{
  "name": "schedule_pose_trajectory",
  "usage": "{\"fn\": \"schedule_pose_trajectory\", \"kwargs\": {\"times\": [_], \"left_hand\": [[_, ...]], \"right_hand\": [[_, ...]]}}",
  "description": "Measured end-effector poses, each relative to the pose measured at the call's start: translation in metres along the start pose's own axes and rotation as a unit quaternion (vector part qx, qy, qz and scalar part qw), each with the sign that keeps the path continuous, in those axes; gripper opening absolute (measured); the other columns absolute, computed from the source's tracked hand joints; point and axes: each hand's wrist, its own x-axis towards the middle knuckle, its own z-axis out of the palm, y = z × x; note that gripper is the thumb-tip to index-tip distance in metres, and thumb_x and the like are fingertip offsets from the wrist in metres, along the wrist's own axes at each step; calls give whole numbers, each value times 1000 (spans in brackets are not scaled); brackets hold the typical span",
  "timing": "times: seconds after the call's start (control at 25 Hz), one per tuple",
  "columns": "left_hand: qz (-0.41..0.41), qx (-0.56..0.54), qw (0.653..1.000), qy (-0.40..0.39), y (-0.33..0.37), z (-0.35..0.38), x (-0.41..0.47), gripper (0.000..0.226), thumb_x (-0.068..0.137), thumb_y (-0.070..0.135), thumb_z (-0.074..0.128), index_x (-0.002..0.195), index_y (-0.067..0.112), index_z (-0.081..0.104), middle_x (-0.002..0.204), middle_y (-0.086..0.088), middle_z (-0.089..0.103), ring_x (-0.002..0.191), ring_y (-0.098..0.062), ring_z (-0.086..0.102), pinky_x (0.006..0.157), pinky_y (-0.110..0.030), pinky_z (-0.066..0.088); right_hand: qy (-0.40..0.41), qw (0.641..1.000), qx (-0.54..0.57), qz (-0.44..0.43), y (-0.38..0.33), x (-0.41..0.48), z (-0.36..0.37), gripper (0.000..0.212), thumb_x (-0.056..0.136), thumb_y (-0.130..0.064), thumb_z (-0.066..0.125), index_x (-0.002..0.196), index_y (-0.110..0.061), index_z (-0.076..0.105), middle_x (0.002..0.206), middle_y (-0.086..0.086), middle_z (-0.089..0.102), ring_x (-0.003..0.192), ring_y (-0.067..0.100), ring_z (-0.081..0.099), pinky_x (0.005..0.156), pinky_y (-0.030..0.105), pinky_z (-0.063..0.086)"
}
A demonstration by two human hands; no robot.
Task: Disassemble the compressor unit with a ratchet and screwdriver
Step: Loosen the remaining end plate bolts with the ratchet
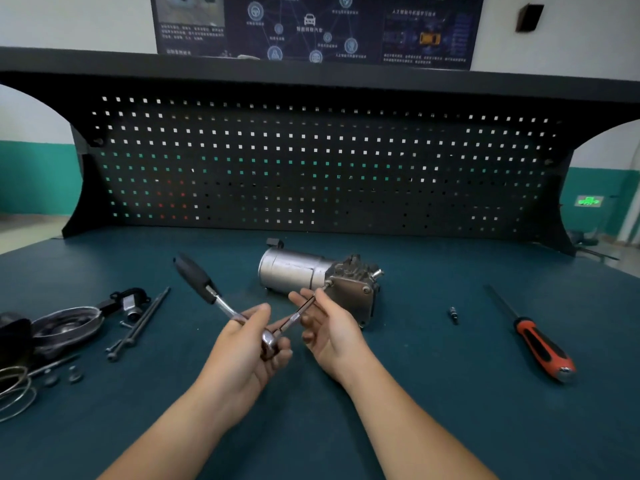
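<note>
The silver compressor unit [311, 275] lies on its side on the blue-green bench, its square end plate facing me. My left hand [252, 344] grips the ratchet [207, 289] at its head, the black handle pointing up and left. A thin extension bar [301, 313] runs from the ratchet head to a bolt at the plate's upper left corner. My right hand [325, 323] pinches that bar between thumb and fingers. A red-and-black screwdriver [533, 337] lies to the right, untouched.
Removed parts lie at the left: a round metal cover [69, 323], a black connector piece [130, 299], two long bolts [138, 323], small nuts [62, 375] and wire rings [14, 393]. A small bit [453, 314] lies right of the compressor. A black pegboard [311, 168] backs the bench.
</note>
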Motion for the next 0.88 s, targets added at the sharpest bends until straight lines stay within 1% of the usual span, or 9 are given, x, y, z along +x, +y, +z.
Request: {"fn": "schedule_pose_trajectory", "kwargs": {"times": [0.16, 0.32, 0.36, 0.48, 0.52, 0.6, 0.72, 0.8, 0.88], "left_hand": [[-62, -62, 996, -23, 11, -7, 1, 11, 92, 7, 52, 85, 9, 44, 50, -6, 54, 36, -10, 51, 37, -17, 46], [51, 251, 962, -92, 8, -12, -4, 39, 89, -1, 54, 116, 23, 39, 83, -5, 73, 54, -10, 61, 51, -22, 51], [126, 375, 913, -98, 5, -14, -4, 45, 88, 4, 55, 123, 26, 37, 85, -1, 71, 64, -10, 64, 59, -23, 52], [299, 685, 652, -127, -6, -20, -5, 55, 88, 18, 50, 134, 40, 30, 111, 13, 61, 99, -15, 60, 83, -31, 47], [314, 712, 616, -125, -10, -20, -4, 56, 89, 19, 49, 136, 41, 27, 120, 14, 56, 103, -16, 59, 86, -33, 46], [308, 682, 651, -124, -14, -19, -2, 56, 90, 18, 49, 137, 40, 27, 120, 14, 55, 101, -14, 59, 87, -30, 45], [219, 498, 830, -121, -18, -12, -1, 36, 92, 15, 55, 119, 33, 42, 93, 9, 65, 73, 1, 61, 77, -24, 52], [89, 303, 943, -100, -18, -6, 1, 26, 94, 12, 54, 115, 25, 47, 88, -4, 71, 51, -4, 57, 59, -28, 56], [-22, 150, 985, -86, -14, -3, 4, 17, 96, 14, 50, 112, 11, 52, 88, -11, 74, 44, -8, 54, 45, -23, 51]], "right_hand": [[26, 999, -7, -22, 2, 2, 0, 19, 96, -21, 50, 80, -16, 59, 69, -4, 72, 38, 2, 46, 38, 13, 30], [33, 999, 21, -25, 1, 4, -3, 19, 95, -21, 51, 80, -14, 60, 66, -3, 72, 37, 1, 45, 36, 13, 30], [32, 999, 26, -23, 0, 4, -4, 19, 95, -21, 51, 80, -13, 60, 64, -3, 71, 36, 1, 45, 35, 13, 30], [36, 999, 21, -18, 0, 4, -4, 20, 96, -22, 49, 83, -12, 61, 62, -4, 71, 34, 1, 45, 35, 12, 31], [36, 999, 16, -18, 0, 5, -4, 20, 97, -22, 48, 85, -12, 61, 62, -4, 71, 34, 1, 44, 35, 12, 32], [33, 999, 25, -7, 0, 5, -5, 21, 97, -22, 46, 88, -11, 61, 65, -2, 71, 35, 2, 43, 36, 13, 33], [9, 998, 66, 13, -2, 4, -8, 21, 95, -19, 45, 88, -9, 61, 66, 1, 72, 43, 7, 47, 44, 17, 39], [13, 998, 54, 0, -2, 5, -9, 19, 96, -17, 46, 86, -10, 61, 65, 0, 71, 38, 4, 44, 44, 18, 38], [20, 999, 38, -18, -1, 5, -9, 17, 95, -16, 49, 82, -11, 60, 65, -1, 71, 36, 2, 44, 43, 16, 37]]}}
